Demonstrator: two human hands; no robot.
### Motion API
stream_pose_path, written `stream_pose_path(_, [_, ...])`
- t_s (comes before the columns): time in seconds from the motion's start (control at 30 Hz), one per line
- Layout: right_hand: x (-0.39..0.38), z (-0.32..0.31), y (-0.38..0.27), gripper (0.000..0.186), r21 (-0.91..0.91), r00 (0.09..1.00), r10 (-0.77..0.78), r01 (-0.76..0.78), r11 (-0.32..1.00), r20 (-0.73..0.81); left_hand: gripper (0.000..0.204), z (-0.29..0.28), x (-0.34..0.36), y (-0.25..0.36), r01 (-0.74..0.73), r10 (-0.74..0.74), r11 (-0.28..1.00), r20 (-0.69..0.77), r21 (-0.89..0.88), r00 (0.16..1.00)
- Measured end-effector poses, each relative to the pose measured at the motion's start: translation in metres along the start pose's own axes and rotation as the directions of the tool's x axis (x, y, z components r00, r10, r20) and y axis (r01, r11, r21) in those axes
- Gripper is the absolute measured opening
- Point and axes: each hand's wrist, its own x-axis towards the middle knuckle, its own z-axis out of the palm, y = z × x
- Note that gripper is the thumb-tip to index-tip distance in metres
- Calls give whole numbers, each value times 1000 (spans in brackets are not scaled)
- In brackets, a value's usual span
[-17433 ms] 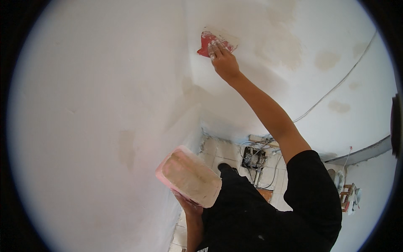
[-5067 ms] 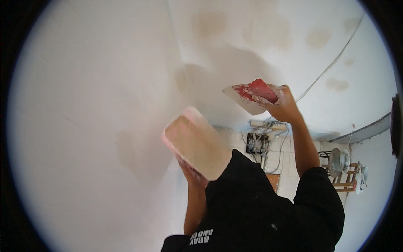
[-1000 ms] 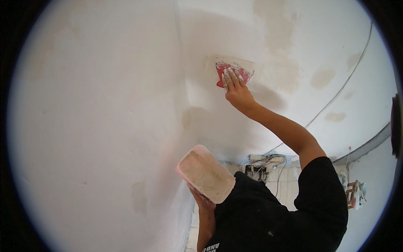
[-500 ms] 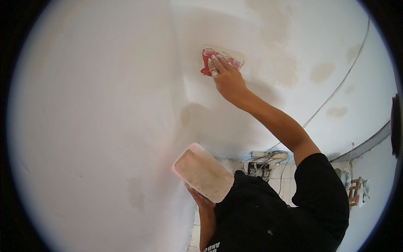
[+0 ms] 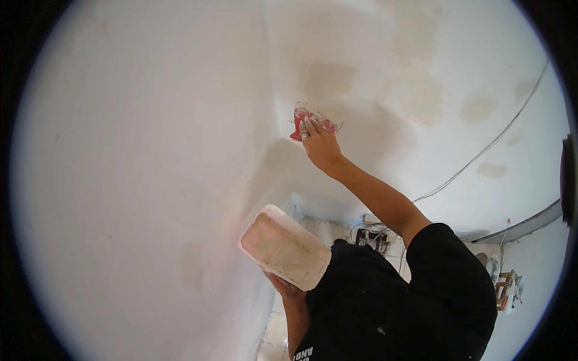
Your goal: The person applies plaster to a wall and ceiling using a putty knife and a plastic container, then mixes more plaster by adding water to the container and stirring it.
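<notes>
My right hand is closed on a red-handled scraper crusted with pale filler. Its broad blade lies against the right wall, close to the inside corner. Just above the blade is a squarish, darker damp-looking patch. Low in front of my body, my left hand supports a rectangular tray with rounded corners, a pinkish rim and beige filler smeared over it. The tray hides most of the left fingers, which grip its underside and edge.
The left wall meets the right one at the corner. A thin cable runs down the right wall. Tangled wires and a dark box lie on the tiled floor. A wooden stool with things on it stands at far right.
My right hand has drawn the scraper down the wall, and the squarish damp patch now shows above it. My left hand still holds the tray in nearly the same place.
</notes>
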Motion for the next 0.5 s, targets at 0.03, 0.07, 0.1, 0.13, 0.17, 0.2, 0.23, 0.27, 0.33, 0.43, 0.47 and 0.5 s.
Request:
stream_pose_path(0.03, [-3, -2, 0, 40, 206, 957, 107, -166, 964, 269, 67, 2, -4, 1, 11, -11, 1000, -12, -6, 1000])
stream_pose_path(0.07, [-5, -7, -1, 40, 346, 836, 146, -370, 862, 530, 66, 3, -6, 3, 22, -22, 1000, -18, -10, 1000])
stream_pose_path(0.1, [-14, -4, 2, 40, 349, 840, 147, -368, 862, 522, 66, -4, -6, 1, 16, -16, 1000, -11, -9, 1000])
stream_pose_path(0.13, [-29, 3, 8, 40, 356, 934, 169, -282, 891, 316, 65, -13, -5, -4, -13, 13, 999, -10, 35, 1000])
stream_pose_path(0.17, [-35, 10, 14, 41, 339, 981, 175, -195, 920, 89, 65, -19, 0, -8, -44, 44, 996, -6, 75, 999])
stream_pose_path(0.2, [-31, -2, 13, 41, 339, 981, 170, -190, 921, 89, 65, -20, 1, -9, -46, 47, 996, -9, 72, 999])
stream_pose_path(0.23, [-27, -15, 17, 42, 322, 984, 155, -120, 939, -87, 64, -18, 3, -8, -16, 16, 999, -12, 29, 1000])
stream_pose_path(0.27, [-24, -32, 22, 43, 292, 958, 136, -58, 955, -253, 64, -17, 2, -8, 22, -22, 1000, -15, -14, 1000])
stream_pose_path(0.33, [-17, -55, 39, 43, 213, 953, 69, -4, 977, -296, 63, -18, 2, -12, 55, -56, 997, -12, -50, 998])
stream_pose_path(0.43, [-11, -54, 52, 44, 34, 954, -35, 47, 998, -299, 62, -25, 1, -10, 74, -76, 993, -15, -93, 997])
stream_pose_path(0.47, [-13, -52, 59, 44, -85, 966, -56, 35, 996, -254, 62, -24, 3, -11, 83, -84, 991, -6, -108, 996])
stream_pose_path(0.5, [-16, -48, 63, 44, -89, 966, -50, 28, 996, -252, 62, -23, 5, -12, 90, -90, 990, 0, -105, 996])
